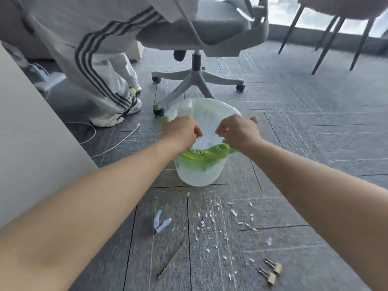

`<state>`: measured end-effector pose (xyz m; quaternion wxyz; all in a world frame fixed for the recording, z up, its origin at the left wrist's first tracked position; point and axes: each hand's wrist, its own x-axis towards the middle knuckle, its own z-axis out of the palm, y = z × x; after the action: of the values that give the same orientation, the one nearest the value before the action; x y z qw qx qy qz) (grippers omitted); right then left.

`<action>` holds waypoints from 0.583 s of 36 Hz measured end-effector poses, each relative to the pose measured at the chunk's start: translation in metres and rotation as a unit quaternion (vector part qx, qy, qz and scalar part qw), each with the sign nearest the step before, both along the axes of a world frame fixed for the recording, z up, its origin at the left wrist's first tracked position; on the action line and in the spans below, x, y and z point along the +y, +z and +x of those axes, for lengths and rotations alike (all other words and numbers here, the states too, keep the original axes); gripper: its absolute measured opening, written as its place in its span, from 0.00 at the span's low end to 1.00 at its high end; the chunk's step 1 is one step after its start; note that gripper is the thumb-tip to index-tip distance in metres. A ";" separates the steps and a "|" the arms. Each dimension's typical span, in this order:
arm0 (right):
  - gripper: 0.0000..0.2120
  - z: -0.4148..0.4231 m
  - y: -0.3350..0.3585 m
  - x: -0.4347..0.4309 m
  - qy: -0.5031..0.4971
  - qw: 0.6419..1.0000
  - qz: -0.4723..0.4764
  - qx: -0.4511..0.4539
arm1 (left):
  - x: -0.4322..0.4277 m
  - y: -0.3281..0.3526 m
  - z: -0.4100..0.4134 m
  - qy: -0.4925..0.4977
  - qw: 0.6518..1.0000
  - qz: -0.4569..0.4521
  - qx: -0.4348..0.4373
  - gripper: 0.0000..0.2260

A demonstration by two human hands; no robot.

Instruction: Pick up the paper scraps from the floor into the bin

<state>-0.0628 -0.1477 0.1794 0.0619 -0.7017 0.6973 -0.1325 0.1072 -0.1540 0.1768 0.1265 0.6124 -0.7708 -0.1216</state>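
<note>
Far left: seated person's striped trousers (100, 66), white sneaker (114, 116). Left hand (181, 131) closed, pinching liner at left rim of bin (199, 173). Bin upright on grey carpet (315, 122), mouth up, long axis vertical, green-and-clear liner folded over rim. Right hand (239, 131) curled, gripping liner at right rim. Paper scraps (212, 219) strewn near, no common direction. Near right: two binder clips (270, 271).
</note>
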 end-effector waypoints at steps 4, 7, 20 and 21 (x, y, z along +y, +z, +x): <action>0.05 -0.001 0.002 0.006 -0.013 0.997 -0.049 -0.062 | 0.005 -0.003 0.007 0.003 0.997 -0.038 0.067 0.08; 0.08 -0.001 -0.001 0.021 0.023 0.993 -0.074 -0.085 | 0.016 -0.005 0.009 -0.025 0.989 -0.106 0.103 0.18; 0.10 0.002 -0.117 0.135 0.091 0.975 -0.128 -0.156 | 0.119 -0.121 0.069 -0.047 0.961 -0.072 0.264 0.06; 0.10 0.003 -0.129 0.140 0.087 0.978 -0.099 -0.161 | 0.123 -0.135 0.074 -0.031 0.967 -0.031 0.252 0.05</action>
<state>-0.0602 -0.0075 0.0501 0.1147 -0.7317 0.5983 -0.3059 0.1815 -0.0310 0.0421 0.3313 0.5334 -0.7364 -0.2519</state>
